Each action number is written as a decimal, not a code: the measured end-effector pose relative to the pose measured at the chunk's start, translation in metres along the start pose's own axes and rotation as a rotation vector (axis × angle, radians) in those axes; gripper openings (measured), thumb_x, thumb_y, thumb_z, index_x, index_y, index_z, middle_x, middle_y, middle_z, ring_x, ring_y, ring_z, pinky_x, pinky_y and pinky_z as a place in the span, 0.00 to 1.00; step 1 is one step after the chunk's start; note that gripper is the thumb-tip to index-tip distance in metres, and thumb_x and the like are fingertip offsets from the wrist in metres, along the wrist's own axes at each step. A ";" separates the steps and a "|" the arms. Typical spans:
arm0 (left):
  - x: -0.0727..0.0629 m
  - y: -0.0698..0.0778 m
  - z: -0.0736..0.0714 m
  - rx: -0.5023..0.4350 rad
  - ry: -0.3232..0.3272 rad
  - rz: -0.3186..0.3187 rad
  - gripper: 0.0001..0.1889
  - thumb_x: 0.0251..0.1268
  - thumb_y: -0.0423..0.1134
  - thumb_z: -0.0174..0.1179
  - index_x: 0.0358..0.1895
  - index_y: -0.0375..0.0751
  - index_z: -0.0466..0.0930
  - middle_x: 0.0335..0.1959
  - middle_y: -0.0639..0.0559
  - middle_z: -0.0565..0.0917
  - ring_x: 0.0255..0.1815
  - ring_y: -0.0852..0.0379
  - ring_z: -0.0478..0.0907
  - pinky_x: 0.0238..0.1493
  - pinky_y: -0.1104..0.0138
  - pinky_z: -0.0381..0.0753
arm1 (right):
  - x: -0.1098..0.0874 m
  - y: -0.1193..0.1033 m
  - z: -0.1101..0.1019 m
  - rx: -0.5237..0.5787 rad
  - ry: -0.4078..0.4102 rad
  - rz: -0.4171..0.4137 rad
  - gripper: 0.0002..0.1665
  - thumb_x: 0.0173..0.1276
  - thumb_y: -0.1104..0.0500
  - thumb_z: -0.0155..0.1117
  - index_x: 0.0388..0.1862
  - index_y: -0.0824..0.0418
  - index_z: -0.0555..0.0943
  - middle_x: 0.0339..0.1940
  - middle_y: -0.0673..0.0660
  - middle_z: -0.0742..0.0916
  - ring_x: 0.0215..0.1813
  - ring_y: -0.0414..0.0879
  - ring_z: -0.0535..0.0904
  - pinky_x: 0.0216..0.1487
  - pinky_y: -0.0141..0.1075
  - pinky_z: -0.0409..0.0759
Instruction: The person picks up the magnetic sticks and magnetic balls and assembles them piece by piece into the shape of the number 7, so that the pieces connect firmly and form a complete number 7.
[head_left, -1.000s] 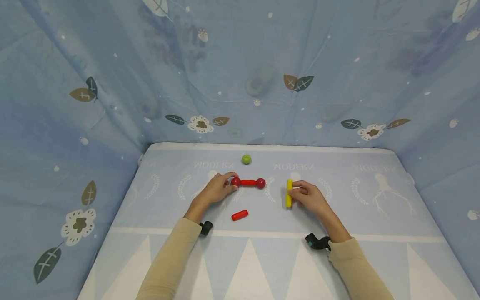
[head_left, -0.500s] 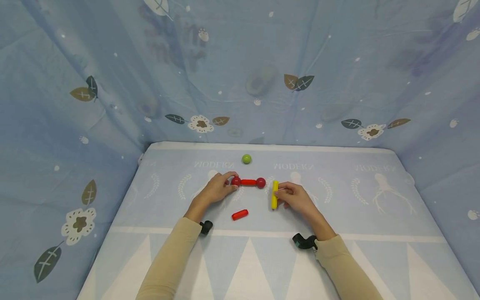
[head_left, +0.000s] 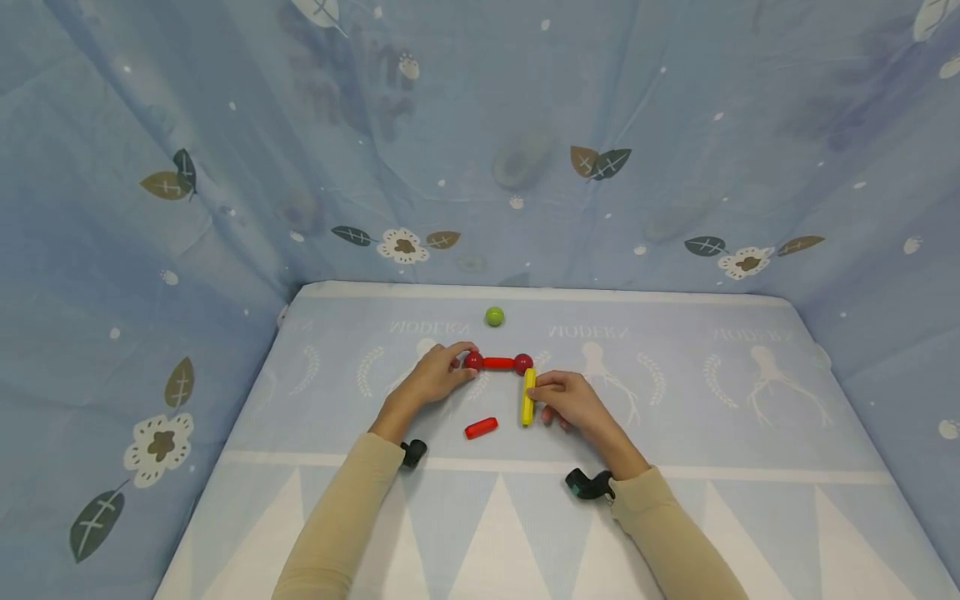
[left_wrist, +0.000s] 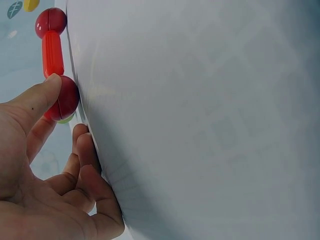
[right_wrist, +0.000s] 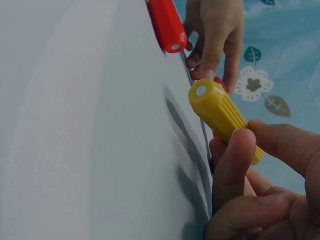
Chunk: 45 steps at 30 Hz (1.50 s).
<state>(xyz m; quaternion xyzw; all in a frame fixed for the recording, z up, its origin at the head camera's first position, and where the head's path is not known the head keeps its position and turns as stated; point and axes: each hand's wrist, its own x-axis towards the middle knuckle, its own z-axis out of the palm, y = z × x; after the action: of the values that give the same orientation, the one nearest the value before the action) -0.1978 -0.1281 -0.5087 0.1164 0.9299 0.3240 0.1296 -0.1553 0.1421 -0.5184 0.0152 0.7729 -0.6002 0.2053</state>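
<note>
I'm watching the worktop (head_left: 712, 408) spanning the lower frame. Near centre, the left hand (head_left: 432, 379) is pinching a crosswise red dumbbell (head_left: 498, 363) by its left end (head_left: 473, 360); the right hand (head_left: 573, 400), nearer the other end, is pinching a yellow rod (head_left: 528, 400) in its grip. The rod's long axis is running up-frame, its top overlapping the right ball (head_left: 522, 361); I can't tell whether they're touching.
</note>
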 end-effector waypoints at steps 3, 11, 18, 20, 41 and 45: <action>0.000 0.001 0.000 -0.002 -0.002 -0.004 0.22 0.69 0.45 0.66 0.64 0.54 0.76 0.38 0.48 0.74 0.39 0.52 0.70 0.36 0.61 0.72 | 0.000 0.001 0.005 -0.007 -0.004 0.011 0.17 0.67 0.55 0.70 0.48 0.65 0.82 0.22 0.59 0.85 0.14 0.44 0.70 0.14 0.33 0.62; 0.000 0.001 -0.001 -0.001 -0.006 -0.009 0.22 0.69 0.45 0.66 0.64 0.54 0.76 0.38 0.47 0.74 0.39 0.51 0.70 0.35 0.62 0.72 | 0.003 0.002 0.015 -0.012 -0.006 0.059 0.18 0.65 0.54 0.72 0.48 0.64 0.82 0.18 0.57 0.83 0.11 0.43 0.66 0.13 0.33 0.61; 0.001 0.001 0.000 0.005 -0.008 -0.001 0.21 0.69 0.45 0.66 0.64 0.54 0.76 0.37 0.48 0.73 0.37 0.52 0.69 0.34 0.62 0.70 | 0.008 0.001 0.021 -0.001 0.041 0.087 0.18 0.65 0.51 0.73 0.45 0.63 0.84 0.18 0.58 0.82 0.11 0.43 0.68 0.13 0.32 0.64; 0.001 0.001 0.000 0.005 -0.010 -0.003 0.21 0.69 0.45 0.65 0.64 0.54 0.76 0.37 0.48 0.73 0.37 0.52 0.69 0.34 0.62 0.70 | 0.009 0.001 0.022 0.008 0.049 0.092 0.18 0.64 0.51 0.73 0.44 0.64 0.84 0.17 0.59 0.82 0.11 0.43 0.68 0.13 0.32 0.65; 0.001 0.003 -0.002 0.020 -0.019 -0.033 0.23 0.69 0.47 0.66 0.65 0.55 0.75 0.38 0.48 0.74 0.38 0.51 0.70 0.35 0.62 0.72 | 0.015 -0.005 0.029 0.006 0.097 0.083 0.19 0.63 0.51 0.74 0.40 0.66 0.84 0.18 0.59 0.84 0.11 0.43 0.72 0.13 0.31 0.69; 0.000 0.004 -0.002 0.009 -0.015 -0.028 0.22 0.69 0.46 0.65 0.65 0.54 0.76 0.38 0.48 0.74 0.38 0.51 0.70 0.34 0.62 0.72 | 0.014 -0.004 0.029 0.001 0.106 0.093 0.19 0.63 0.50 0.75 0.39 0.65 0.84 0.17 0.59 0.83 0.10 0.43 0.72 0.13 0.31 0.68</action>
<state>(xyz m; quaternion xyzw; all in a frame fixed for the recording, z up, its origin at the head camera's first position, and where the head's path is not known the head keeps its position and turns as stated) -0.1980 -0.1262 -0.5048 0.1064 0.9319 0.3172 0.1403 -0.1609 0.1103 -0.5248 0.0831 0.7808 -0.5887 0.1919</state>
